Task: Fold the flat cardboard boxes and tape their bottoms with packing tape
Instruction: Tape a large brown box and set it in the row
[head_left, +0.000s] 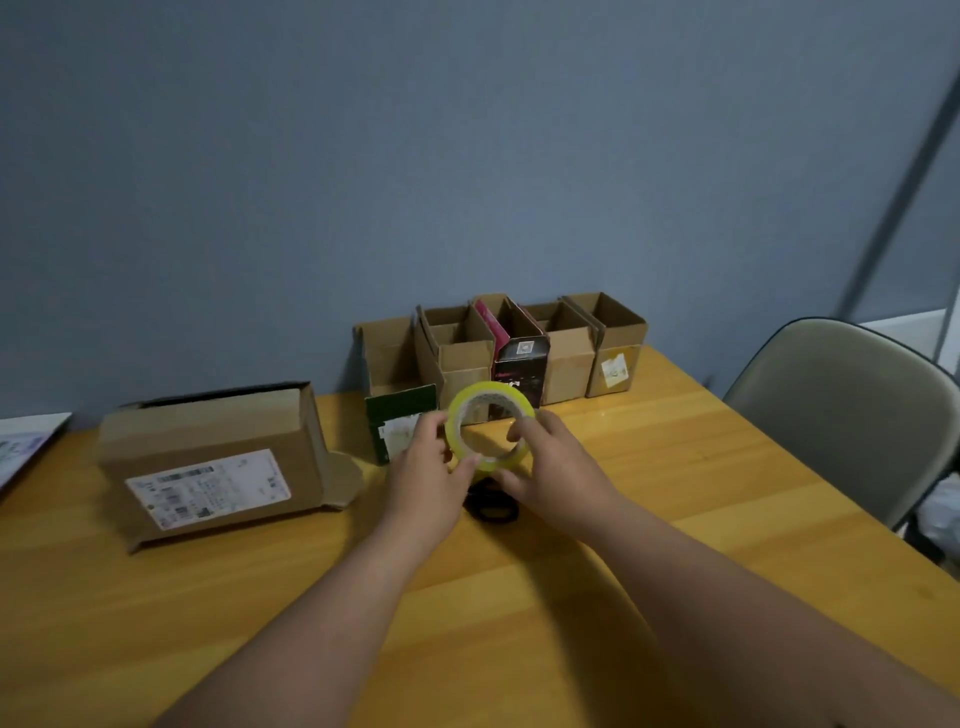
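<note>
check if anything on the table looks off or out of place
The big cardboard box at left lies on its side, its end flap hanging open, untaped. The row of small boxes at the wall stands upright. Both hands hold the tape roll.

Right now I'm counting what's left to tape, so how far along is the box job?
Five boxes already stand open-topped in a row by the wall; their bottoms are hidden, so taping can't be confirmed. In hand: the left hand and right hand both grip the tape roll above the table. Likely left: the large labelled box lying on its side, and a green box.
</note>
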